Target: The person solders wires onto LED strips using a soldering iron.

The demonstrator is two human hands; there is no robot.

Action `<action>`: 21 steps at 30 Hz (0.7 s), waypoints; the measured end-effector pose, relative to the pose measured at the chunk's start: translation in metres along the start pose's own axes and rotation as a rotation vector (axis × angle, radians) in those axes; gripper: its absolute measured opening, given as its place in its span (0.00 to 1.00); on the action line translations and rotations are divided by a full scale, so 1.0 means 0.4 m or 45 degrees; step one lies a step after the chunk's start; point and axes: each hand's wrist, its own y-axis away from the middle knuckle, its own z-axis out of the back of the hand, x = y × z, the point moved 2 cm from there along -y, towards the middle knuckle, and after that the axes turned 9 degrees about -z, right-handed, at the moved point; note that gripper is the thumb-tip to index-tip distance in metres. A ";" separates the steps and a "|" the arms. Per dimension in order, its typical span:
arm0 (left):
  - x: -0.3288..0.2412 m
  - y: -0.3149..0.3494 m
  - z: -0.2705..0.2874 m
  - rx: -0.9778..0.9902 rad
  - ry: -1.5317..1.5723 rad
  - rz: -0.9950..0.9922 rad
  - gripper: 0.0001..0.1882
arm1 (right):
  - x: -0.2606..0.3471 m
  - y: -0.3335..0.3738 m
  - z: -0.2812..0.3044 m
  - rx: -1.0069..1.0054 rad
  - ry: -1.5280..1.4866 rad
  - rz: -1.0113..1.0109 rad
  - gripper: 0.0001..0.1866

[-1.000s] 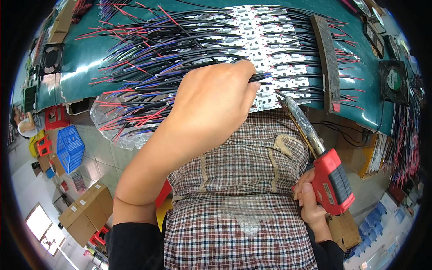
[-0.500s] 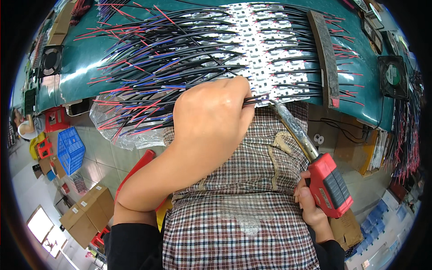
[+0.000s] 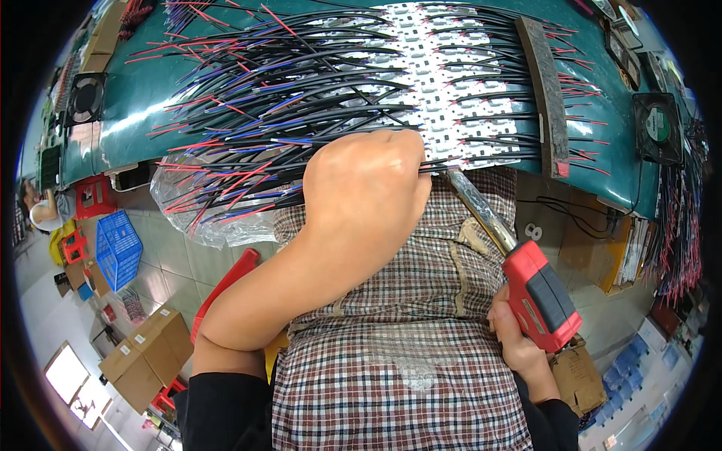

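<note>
Head view: the left hand (image 3: 366,188) is closed in a fist at the near edge of the green table (image 3: 143,98), pinching a black wire (image 3: 440,167) that sticks out to its right. The right hand (image 3: 515,342) is wrapped around the red handle of one soldering iron (image 3: 515,259), whose metal shaft slants up toward the fist; the tip meets the wire just beside the white strip boards (image 3: 451,83). A great many black wires with red and blue ends (image 3: 263,105) fan across the table, too many to count. One dark bar (image 3: 547,90) lies across them at the right. Two black fans (image 3: 659,128) sit on the table, one at each end.
</note>
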 end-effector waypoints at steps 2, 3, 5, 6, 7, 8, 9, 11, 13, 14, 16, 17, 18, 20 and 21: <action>-0.001 -0.003 0.002 -0.002 0.006 -0.016 0.04 | 0.005 -0.002 -0.005 -0.064 -0.053 0.019 0.07; 0.000 -0.004 0.001 0.000 0.009 -0.028 0.04 | 0.003 -0.005 -0.006 -0.062 -0.053 0.017 0.07; 0.001 -0.005 -0.003 0.014 0.004 -0.026 0.04 | 0.001 -0.009 -0.007 -0.051 -0.019 0.048 0.07; 0.000 -0.005 -0.003 0.025 -0.002 -0.028 0.04 | 0.000 -0.009 -0.005 -0.051 -0.019 0.049 0.07; -0.001 -0.005 -0.002 0.024 -0.002 -0.028 0.04 | 0.000 -0.009 -0.004 -0.038 0.034 0.075 0.07; -0.002 -0.005 -0.001 0.040 -0.011 -0.028 0.04 | 0.000 -0.009 -0.003 -0.024 0.086 0.101 0.07; -0.003 -0.006 -0.001 0.054 -0.019 -0.029 0.05 | 0.001 -0.010 -0.003 -0.025 0.086 0.102 0.07; -0.003 -0.007 -0.002 0.067 -0.033 -0.036 0.05 | 0.005 -0.010 -0.003 -0.020 0.142 0.165 0.07; -0.003 -0.011 0.001 0.079 -0.044 -0.044 0.05 | 0.008 -0.008 -0.001 -0.024 0.132 0.139 0.07; -0.003 -0.012 0.003 0.094 -0.042 -0.046 0.06 | 0.008 -0.006 -0.001 -0.028 0.121 0.113 0.07; -0.003 -0.014 0.005 0.109 -0.041 -0.048 0.06 | 0.001 0.003 0.003 -0.035 0.085 0.103 0.07; -0.003 -0.014 0.005 0.107 -0.037 -0.049 0.06 | -0.001 0.006 0.004 -0.043 0.049 0.091 0.07; -0.003 -0.015 0.003 0.104 -0.033 -0.049 0.06 | 0.003 0.004 0.003 -0.042 0.049 0.091 0.07; -0.003 -0.015 0.002 0.101 -0.043 -0.050 0.06 | 0.017 0.001 0.000 -0.073 0.017 0.100 0.07; -0.003 -0.014 0.003 0.099 -0.054 -0.051 0.06 | 0.010 0.002 0.003 -0.072 0.016 0.100 0.07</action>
